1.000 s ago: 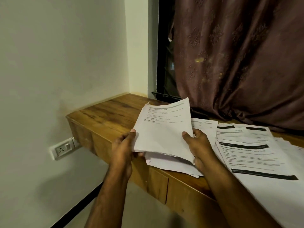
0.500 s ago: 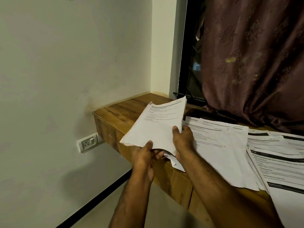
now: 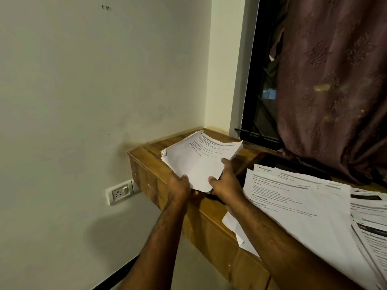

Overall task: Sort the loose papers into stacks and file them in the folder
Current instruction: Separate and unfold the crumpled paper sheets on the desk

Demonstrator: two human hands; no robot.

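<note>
At lower left of the frame a white wall socket [image 3: 121, 192] sits below the wooden table [image 3: 211, 223]; at centre the left hand [image 3: 179, 187] pinches the near left edge of a thin white stack of printed papers [image 3: 200, 159], thumb on top; the right hand [image 3: 227, 182] has its grip clasped on the near right corner; the stack lies beyond both grips, long axis running away toward the upper right, tilted over the table's left end; loose printed sheets [image 3: 297, 203] cover the table at right, under a maroon curtain [image 3: 335, 84].

Matt white paper sheets [image 3: 199, 162]; desk [image 3: 211, 225] – smooth grained wood; curtain [image 3: 335, 80] – embossed cloth.
</note>
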